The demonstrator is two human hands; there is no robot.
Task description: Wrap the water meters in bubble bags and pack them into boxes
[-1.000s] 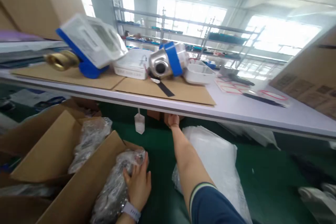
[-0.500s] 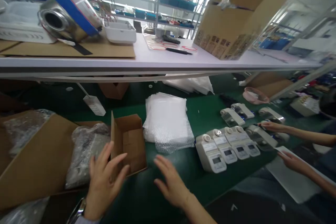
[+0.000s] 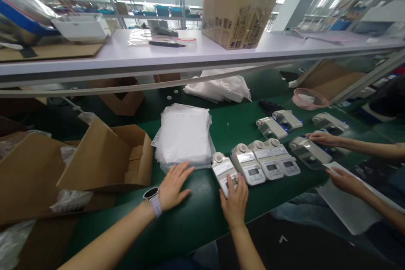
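Observation:
My right hand (image 3: 234, 202) is closed around the lower end of a white device with a small screen and a round knob (image 3: 220, 168), partly hiding its screen. This device stands at the left end of a row of similar white devices (image 3: 248, 164), angled slightly away from them. With fingers spread, my left hand (image 3: 173, 187) is held over the green tabletop (image 3: 193, 211), close to the front edge of a stack of clear bubble-wrap bags (image 3: 185, 133). Nothing is in its grip.
At left stands an open cardboard box (image 3: 104, 156) beside a larger carton (image 3: 31, 173) with bubble-wrapped items. A white shelf (image 3: 177, 55) crosses above the table. On the right, a co-worker's hand (image 3: 325, 138) touches another device, while the other hand (image 3: 343, 181) holds a white sheet.
My right hand has moved right and taken hold of the leftmost device, now turned out of line with the row. My left hand has left the cardboard box's side. The view has swung right.

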